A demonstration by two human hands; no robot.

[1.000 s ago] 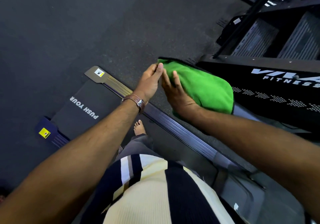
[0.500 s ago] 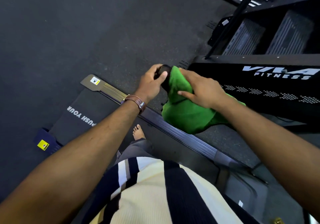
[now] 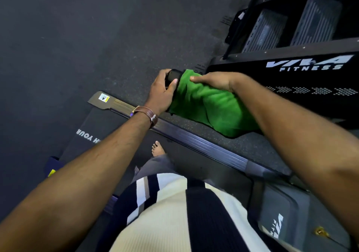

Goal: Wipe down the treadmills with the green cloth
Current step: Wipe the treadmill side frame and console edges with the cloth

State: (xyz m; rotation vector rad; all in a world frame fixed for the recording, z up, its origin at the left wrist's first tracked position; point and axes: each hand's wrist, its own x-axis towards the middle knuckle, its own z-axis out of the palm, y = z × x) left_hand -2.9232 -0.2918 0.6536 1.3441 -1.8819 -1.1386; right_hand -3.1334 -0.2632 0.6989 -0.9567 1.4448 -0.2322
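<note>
The green cloth [image 3: 204, 105] is draped over the treadmill's black handrail and hangs down on my side of it. Only the black end of the handrail [image 3: 172, 74] shows, sticking out left of the cloth. My left hand [image 3: 162, 91] grips that bare end, with the thumb lying across the cloth's edge. From above, my right hand [image 3: 213, 80] holds the cloth against the rail, fingers pointing left. Below lie the treadmill's belt [image 3: 97, 127] and its ribbed side rail [image 3: 194, 138]. I stand on the deck, one bare foot [image 3: 158, 149] in sight.
A black stair machine marked VIVA FITNESS [image 3: 291, 67] stands close on the right, its steps [image 3: 272, 28] rising behind it. Dark speckled gym floor [image 3: 97, 37] spreads out to the left and ahead. The treadmill's grey motor cover [image 3: 291, 218] is at the lower right.
My right hand went from pressing flat on the cloth to reaching over the rail and holding the cloth round it. My left hand closed on the rail's bare end.
</note>
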